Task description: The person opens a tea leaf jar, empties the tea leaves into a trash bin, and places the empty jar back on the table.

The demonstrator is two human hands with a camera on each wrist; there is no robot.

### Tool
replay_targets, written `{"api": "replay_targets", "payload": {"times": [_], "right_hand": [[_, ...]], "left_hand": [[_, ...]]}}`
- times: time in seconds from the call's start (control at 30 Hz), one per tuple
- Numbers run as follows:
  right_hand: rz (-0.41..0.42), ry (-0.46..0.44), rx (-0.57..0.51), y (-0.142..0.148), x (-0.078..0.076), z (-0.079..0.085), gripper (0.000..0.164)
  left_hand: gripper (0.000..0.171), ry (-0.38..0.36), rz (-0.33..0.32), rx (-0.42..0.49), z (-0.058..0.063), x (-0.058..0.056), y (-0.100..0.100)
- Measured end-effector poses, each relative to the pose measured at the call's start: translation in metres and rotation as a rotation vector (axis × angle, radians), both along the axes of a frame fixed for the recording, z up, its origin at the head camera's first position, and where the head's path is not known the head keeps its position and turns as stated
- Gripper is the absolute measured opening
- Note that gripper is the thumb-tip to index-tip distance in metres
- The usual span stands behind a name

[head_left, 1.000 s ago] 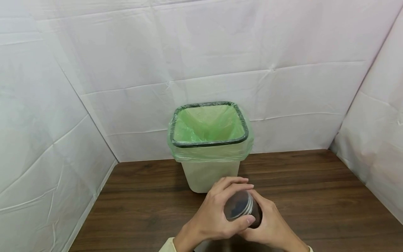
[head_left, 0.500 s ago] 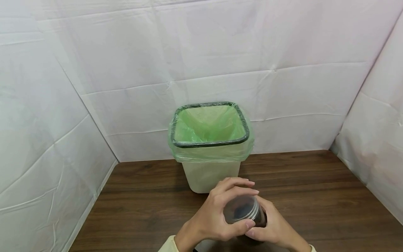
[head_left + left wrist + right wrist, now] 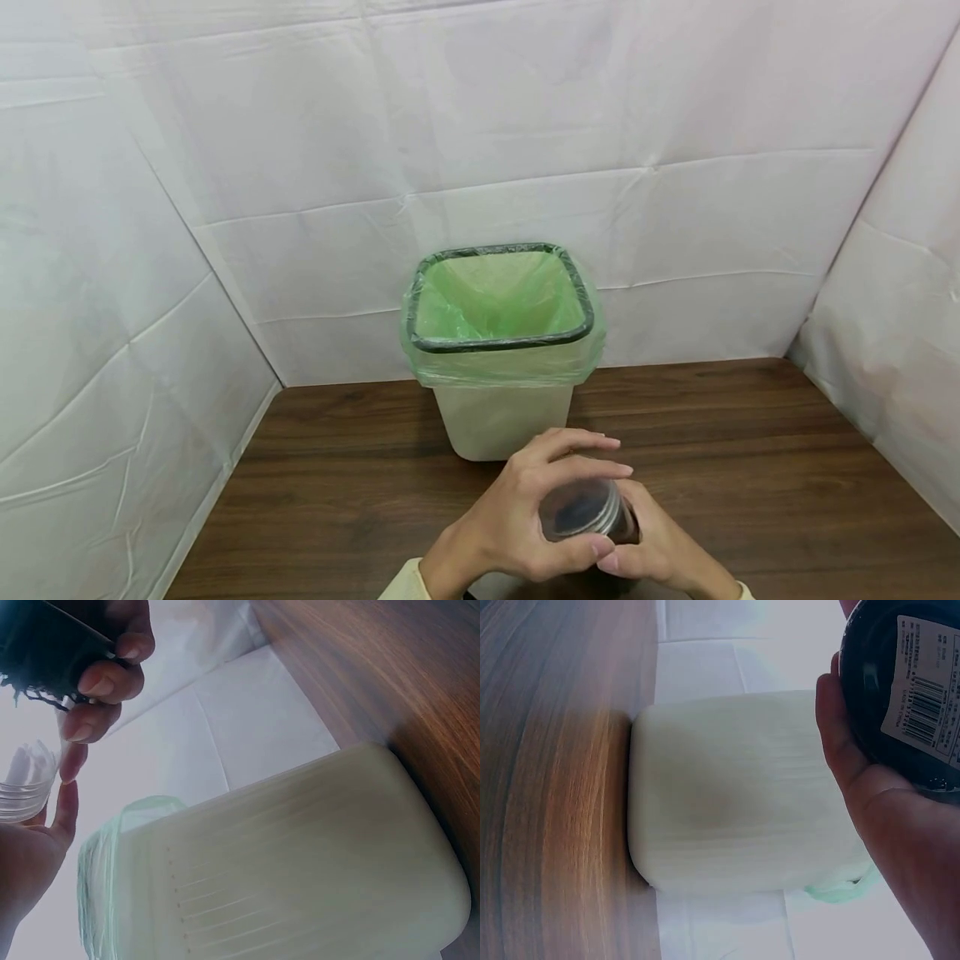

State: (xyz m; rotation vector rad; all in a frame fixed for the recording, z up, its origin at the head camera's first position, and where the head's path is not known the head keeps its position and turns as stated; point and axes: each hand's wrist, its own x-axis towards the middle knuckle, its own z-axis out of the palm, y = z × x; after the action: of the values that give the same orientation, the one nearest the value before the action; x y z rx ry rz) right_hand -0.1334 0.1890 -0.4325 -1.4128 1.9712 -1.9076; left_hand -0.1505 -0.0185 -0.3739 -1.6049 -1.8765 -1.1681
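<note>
Three white sheets are closing in the scene at the back and on both sides, creased where they were folded. Below them a dark wood table is running to the near edge of the head view. A pale bin is standing on the table against the back sheet, and a green liner is lying inside it, folded out over the rim and held there by a dark band. In the wrist views the bin's ribbed wall is filling most of the frame.

In front of the bin and clear of it, both hands are meeting over the near edge of the table on a jar that is being held above the wood. The jar is dark; the right wrist view is showing a white label with a barcode on its side. The right hand is cupping the jar's body from the right, fingers curled round it. The left hand is arching over the top, thumb and fingers pinching the clear, ridged lid, which is sitting on the jar's mouth.
</note>
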Motion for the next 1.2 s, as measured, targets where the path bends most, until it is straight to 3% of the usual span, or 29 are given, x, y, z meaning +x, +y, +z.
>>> {"api": "replay_targets", "payload": {"times": [0.2, 0.5, 0.67, 0.97, 1.2], "right_hand": [[0.035, -0.008, -0.015, -0.001, -0.001, -0.003, 0.035], [-0.030, 0.049, -0.006, -0.003, 0.001, -0.004, 0.031], [-0.025, 0.026, -0.022, -0.005, 0.001, -0.004, 0.030], [-0.091, 0.031, -0.018, -0.008, 0.006, 0.000, 0.033], [-0.170, 0.047, -0.002, -0.010, 0.008, 0.003, 0.047]], "left_hand": [[0.036, 0.003, 0.001, 0.020, -0.002, 0.000, 0.002], [0.028, 0.015, 0.036, 0.055, -0.006, 0.001, 0.004], [0.026, -0.007, 0.059, 0.059, -0.008, 0.002, 0.004], [0.026, 0.001, 0.123, 0.073, -0.009, 0.004, 0.007], [0.027, -0.002, 0.175, 0.103, -0.010, 0.005, 0.008]]}}
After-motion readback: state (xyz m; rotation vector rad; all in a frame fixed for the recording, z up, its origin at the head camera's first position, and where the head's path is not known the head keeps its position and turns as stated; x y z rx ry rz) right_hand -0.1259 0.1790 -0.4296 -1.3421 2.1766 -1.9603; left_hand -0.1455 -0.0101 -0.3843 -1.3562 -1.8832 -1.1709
